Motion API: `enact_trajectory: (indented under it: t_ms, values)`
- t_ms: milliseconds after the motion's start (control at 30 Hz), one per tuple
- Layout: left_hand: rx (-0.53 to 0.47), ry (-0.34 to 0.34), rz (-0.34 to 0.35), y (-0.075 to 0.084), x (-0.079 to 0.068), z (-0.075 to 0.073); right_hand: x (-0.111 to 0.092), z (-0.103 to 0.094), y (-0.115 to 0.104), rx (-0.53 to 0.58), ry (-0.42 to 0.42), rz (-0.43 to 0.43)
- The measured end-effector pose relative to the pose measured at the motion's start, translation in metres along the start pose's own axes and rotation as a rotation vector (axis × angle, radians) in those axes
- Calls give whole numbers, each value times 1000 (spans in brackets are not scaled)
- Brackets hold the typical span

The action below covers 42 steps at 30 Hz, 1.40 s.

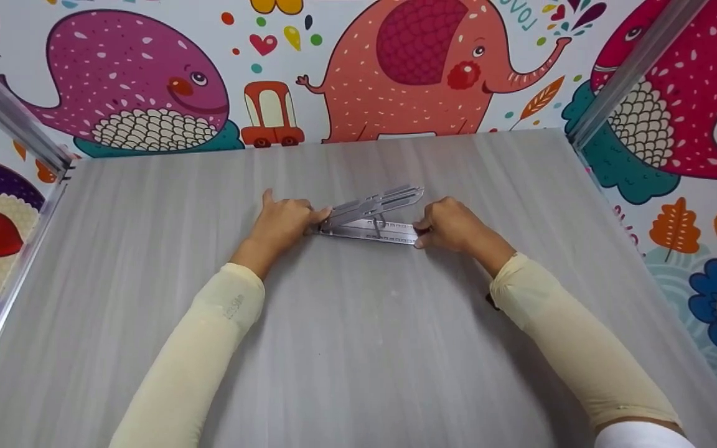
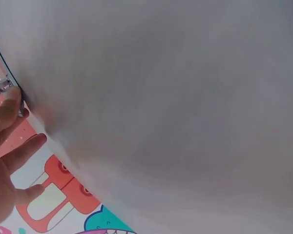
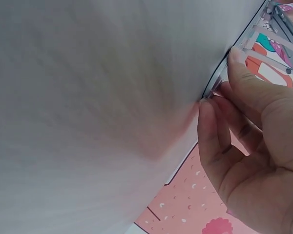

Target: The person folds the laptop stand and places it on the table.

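Note:
A grey metal folding laptop stand (image 1: 368,206) sits on the table, its upper frame raised at a slant above the flat, notched base (image 1: 399,234). Short struts join the two parts near the middle. At the hinged left end, my left hand (image 1: 285,221) pinches the stand between thumb and fingers; in the left wrist view its other fingers are spread. My right hand (image 1: 455,225) grips the right end of the base, and the right wrist view shows thumb and fingertips (image 3: 236,52) on the thin edge of the base.
The wood-grain table (image 1: 346,348) stretches around the stand on all sides. Behind it rises a wall printed with cartoon animals (image 1: 421,93). Metal rails (image 1: 638,68) run along the left and right corners. Pale sleeves (image 1: 215,348) cover both forearms.

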<state>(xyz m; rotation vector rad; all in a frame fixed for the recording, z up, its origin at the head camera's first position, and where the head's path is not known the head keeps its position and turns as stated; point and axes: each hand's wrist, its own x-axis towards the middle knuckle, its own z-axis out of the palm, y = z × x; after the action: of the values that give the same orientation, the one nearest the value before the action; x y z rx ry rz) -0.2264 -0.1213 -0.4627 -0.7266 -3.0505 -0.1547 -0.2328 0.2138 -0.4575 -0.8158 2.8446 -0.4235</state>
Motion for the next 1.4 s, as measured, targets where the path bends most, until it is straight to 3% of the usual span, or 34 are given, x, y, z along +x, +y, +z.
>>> enact_trajectory:
  t_ms: [233, 367, 600, 733, 933, 1167, 1400]
  values:
    - [-58, -15, -21, 0, 6, 1, -4, -2, -3, 11, -6, -38]
    - [-11, -4, -4, -1, 6, 0, -6, -3, -4, -4, 4, -63]
    - [27, 18, 17, 1, 6, -2, -6, -3, -5, -9, -9, -22]
    - [56, 20, 22, 2, 3, -3, -9, 1, 0, 8, 29, -28]
    - [71, 12, -21, 11, -5, -4, -16, 6, 13, 78, 15, -70]
    - [-76, 119, -132, 47, -10, -11, -18, 0, 22, 166, -19, -103]
    - [-307, 107, -164, 78, -4, -20, -13, -5, 28, 83, -44, -147]
